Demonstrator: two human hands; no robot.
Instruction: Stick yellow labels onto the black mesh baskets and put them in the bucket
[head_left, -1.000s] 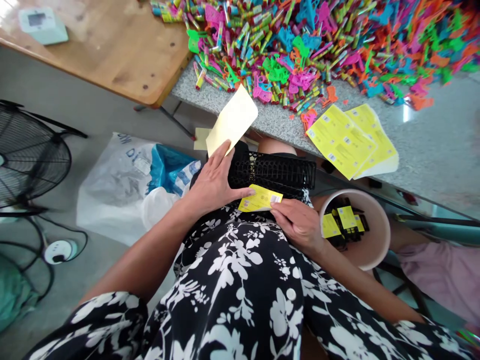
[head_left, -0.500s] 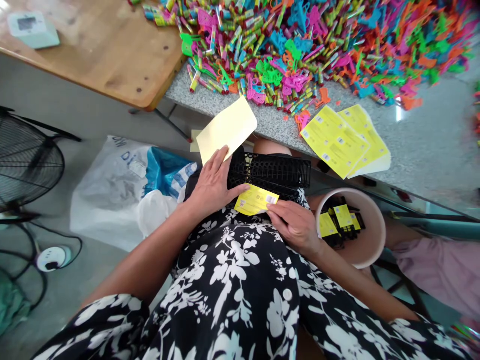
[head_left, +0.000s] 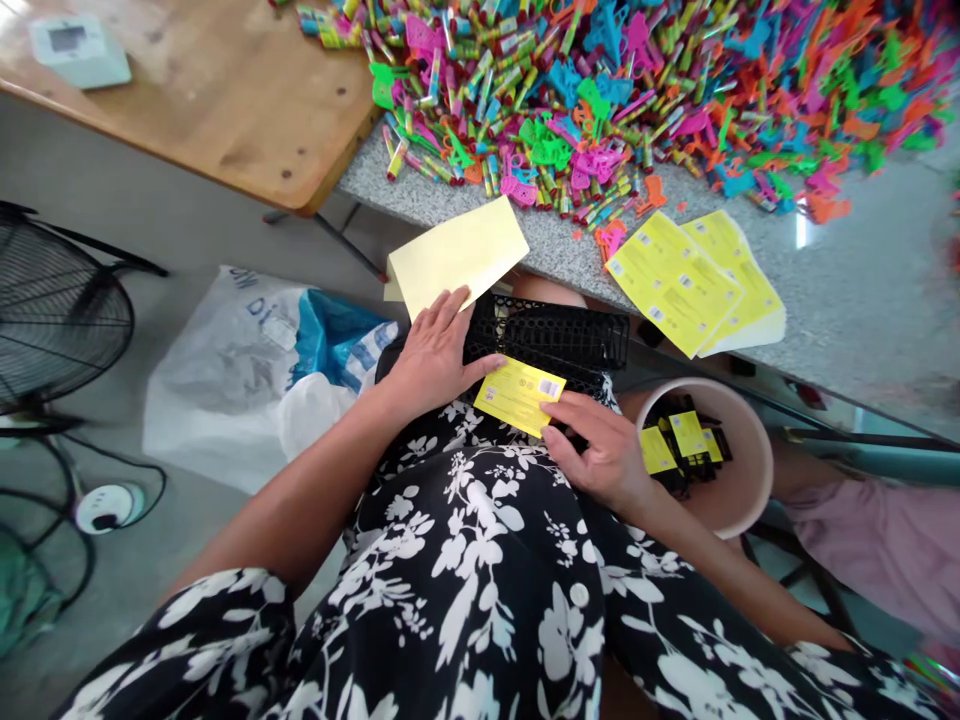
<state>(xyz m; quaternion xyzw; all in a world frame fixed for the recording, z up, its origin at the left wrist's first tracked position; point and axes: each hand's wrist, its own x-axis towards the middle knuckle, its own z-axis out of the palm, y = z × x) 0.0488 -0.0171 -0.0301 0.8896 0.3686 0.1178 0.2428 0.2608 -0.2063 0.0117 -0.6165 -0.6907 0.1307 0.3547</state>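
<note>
A yellow printed label (head_left: pixel 517 395) lies against a black plastic lattice basket (head_left: pixel 570 335) on my lap. My right hand (head_left: pixel 596 445) pinches the label's right end between thumb and fingers. My left hand (head_left: pixel 439 355) rests flat at the basket's left side, fingers stretched out and thumb on the label's upper left corner. Its fingertips touch the lower edge of a pale yellow sheet (head_left: pixel 461 250), which leans toward the stone table edge. Part of the basket is hidden beneath the label and my left hand.
Yellow label sheets (head_left: pixel 675 285) lie on the stone table (head_left: pixel 855 300), below a heap of colourful small plastic pieces (head_left: pixel 540 140). A pink bucket (head_left: pixel 754 490) at right holds black pieces with yellow labels. Left are a wooden table (head_left: pixel 225 130), a plastic bag (head_left: pixel 210 390) and a fan (head_left: pixel 60 310).
The yellow label has flattened out and sits slightly further right, still in my right hand. The pale sheet has tilted over, its top edge now further right.
</note>
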